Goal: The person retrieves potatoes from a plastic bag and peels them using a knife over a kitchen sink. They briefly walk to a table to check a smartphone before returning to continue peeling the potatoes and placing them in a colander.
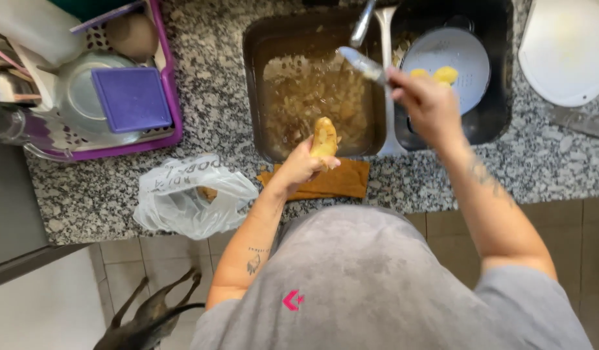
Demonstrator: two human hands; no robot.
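My left hand [301, 166] grips a partly peeled yellow potato [325, 137] over the near edge of the left sink basin [257, 97]. My right hand [425, 104] is raised over the divider between the basins and holds a knife [360, 64] whose blade points up and left. The left basin holds murky water with many brown peelings [312, 97]. In the right basin sits a white colander [452, 58] with two peeled yellow pieces [439, 74] in it.
A tap [363, 23] reaches over the sinks. An orange cloth [341, 181] lies at the counter edge. A clear plastic bag [189, 194] lies left of it. A purple dish rack [92, 84] with dishes stands far left, a white board [565, 48] far right. A dark dog [150, 317] stands below.
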